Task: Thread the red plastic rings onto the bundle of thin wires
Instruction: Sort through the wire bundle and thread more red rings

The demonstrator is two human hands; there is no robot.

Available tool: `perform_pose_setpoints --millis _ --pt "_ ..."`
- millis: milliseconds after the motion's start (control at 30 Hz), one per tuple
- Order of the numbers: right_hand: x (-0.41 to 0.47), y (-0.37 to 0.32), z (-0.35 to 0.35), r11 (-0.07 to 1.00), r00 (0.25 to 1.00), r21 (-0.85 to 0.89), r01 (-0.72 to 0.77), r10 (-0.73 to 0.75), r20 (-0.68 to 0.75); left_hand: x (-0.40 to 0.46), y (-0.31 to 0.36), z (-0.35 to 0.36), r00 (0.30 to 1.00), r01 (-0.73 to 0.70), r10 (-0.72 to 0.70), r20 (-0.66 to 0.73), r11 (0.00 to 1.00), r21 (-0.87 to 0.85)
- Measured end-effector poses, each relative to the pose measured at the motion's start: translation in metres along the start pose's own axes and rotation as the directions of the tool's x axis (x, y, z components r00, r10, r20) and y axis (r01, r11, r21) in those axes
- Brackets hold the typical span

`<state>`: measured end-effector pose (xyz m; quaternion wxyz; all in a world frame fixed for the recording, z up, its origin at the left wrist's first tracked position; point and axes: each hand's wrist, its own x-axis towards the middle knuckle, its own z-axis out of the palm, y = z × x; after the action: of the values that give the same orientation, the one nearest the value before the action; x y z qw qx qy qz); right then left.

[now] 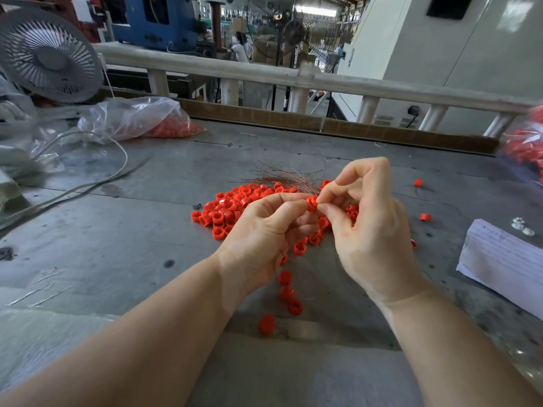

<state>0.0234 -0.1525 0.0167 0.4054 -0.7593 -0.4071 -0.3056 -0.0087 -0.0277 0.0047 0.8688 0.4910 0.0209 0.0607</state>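
— Where is the ring being worked on?
— One red ring point(312, 203) sits above the bench point(147, 218), pinched between both hands: the left hand point(264, 230) has its grip clamped on it from the left, the right hand point(364, 227) from the right.
— And the wires?
— The bundle of thin wires point(288, 177) fans out just behind the hands, over the pile of red rings point(232, 207). Several rings point(289, 295) hang in a string below the left hand.
— Anything else?
— A plastic bag point(138, 118) lies far left.
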Motion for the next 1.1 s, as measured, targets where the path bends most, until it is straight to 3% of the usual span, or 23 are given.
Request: perform_pose_setpoints --millis 433,1100 --pt "-0.0003 -0.0002 0.0011 1.0 0.999 -0.001 -0.03 0.03 0.014 0.0003 -0.0009 -0.0011 0.999 -0.039 0.039 -0.006 0.997 0.064" --pt "-0.0011 -0.0006 0.0013 0.997 0.998 -0.08 0.023 -0.019 0.055 -0.0008 0.0017 0.0036 0.994 0.086 -0.094 -0.06 0.989 -0.116"
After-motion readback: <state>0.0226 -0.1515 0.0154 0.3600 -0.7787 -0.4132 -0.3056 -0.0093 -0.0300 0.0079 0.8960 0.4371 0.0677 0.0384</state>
